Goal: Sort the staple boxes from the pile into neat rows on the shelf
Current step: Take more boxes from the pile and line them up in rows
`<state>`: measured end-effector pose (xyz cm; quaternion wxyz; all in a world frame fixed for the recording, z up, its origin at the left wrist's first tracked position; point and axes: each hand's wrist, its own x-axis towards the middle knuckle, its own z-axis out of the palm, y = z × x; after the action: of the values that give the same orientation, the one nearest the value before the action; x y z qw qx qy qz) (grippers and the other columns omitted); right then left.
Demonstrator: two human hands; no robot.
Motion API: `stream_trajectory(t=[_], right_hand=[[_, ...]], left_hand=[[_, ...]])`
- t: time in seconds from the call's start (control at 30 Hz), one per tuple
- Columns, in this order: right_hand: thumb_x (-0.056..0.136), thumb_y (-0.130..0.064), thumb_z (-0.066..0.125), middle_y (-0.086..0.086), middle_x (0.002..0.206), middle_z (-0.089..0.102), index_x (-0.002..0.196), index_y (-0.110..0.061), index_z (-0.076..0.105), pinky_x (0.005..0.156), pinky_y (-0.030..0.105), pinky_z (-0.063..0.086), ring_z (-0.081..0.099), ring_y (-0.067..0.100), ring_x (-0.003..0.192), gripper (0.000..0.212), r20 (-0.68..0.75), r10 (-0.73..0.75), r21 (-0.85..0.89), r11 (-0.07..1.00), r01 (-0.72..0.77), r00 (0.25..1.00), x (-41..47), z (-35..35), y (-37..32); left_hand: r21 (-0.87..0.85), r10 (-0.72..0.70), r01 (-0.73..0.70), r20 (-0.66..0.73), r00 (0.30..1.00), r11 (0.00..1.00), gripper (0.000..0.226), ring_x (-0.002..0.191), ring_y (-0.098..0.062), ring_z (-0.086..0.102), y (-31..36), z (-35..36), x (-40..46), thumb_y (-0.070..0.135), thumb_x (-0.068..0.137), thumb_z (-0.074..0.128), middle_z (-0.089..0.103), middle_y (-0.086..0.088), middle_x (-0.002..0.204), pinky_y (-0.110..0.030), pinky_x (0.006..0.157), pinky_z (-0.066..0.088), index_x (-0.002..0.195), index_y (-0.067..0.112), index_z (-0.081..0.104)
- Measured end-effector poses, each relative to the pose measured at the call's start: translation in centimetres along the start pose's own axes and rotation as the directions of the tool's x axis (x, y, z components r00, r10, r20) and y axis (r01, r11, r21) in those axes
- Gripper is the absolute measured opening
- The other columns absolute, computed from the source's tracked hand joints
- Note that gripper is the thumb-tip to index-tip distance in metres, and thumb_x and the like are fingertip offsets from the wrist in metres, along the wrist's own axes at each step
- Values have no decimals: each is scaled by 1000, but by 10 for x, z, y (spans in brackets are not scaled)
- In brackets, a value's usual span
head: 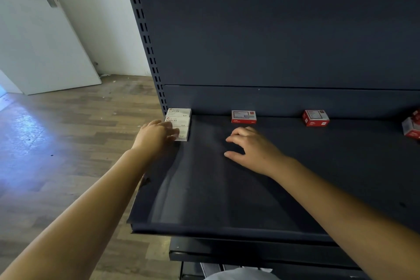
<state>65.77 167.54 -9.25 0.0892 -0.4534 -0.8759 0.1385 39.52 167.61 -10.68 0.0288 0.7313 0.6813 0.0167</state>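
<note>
Over a dark blue metal shelf [227, 200], two bare forearms reach forward from the bottom corners of the view. The left hand [156, 135] stretches to the shelf's far left corner, palm down, its fingers laid over the nearest of three white staple boxes [179, 120]. The fingers there are blurred, so whether they grip that box or only rest on it cannot be told. The right hand [252, 145] hovers near the middle of the shelf, palm down, fingers loosely curled and thumb spread out to the left, holding nothing.

The three white boxes lie flat in a tight column, touching one another, running from the back panel toward the front along the left edge. The two farther ones read "STAPLES" in dark letters beside a small red logo; the nearest one's label is covered by the hand.

Along the back of the shelf, well apart from each other, sit two red and white boxes: one [243, 116] lying square near the middle, another [316, 118] turned at a slight angle to its right. Their print is too small to read. At the far right edge, more red and white boxes [411, 125] are cut off by the frame, tilted; how many is unclear.

To the left lie a wooden floor [68, 143] and a white door [41, 41] with a metal handle.
</note>
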Motion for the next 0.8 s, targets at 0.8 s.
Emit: stream_trajectory(t=[0.8], right_hand=[[94, -31, 49, 2, 141, 38, 138, -13, 41, 105, 31, 31, 32, 20, 131, 49, -128, 230, -140, 959, -247, 965, -155, -51, 131]], left_hand=[[-137, 472, -491, -152, 869, 860, 46, 138, -24, 30, 292, 24, -19, 25, 95, 47, 38, -6, 147, -35, 110, 22, 138, 10, 44]])
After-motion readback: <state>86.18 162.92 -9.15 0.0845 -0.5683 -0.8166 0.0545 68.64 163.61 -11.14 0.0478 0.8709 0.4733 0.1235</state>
